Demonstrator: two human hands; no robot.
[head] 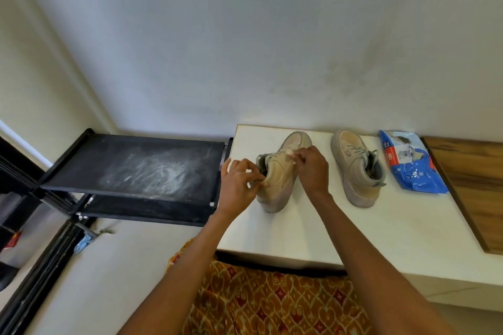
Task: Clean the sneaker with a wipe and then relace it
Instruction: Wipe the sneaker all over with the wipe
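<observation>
A beige sneaker (280, 171) stands on the white table (313, 226), toe pointing away from me. My left hand (239, 179) grips its heel at the collar. My right hand (313, 166) presses a small white wipe (291, 154) against the upper near the lace area. A second beige sneaker (356, 168) with grey laces stands to the right, untouched. A blue wipes pack (411, 163) lies further right on the table.
A black shoe rack (136, 168) with a dusty top shelf stands left of the table. A wooden panel (471, 185) borders the table on the right. The wall is right behind the table. My patterned orange clothing (272, 302) fills the lower middle.
</observation>
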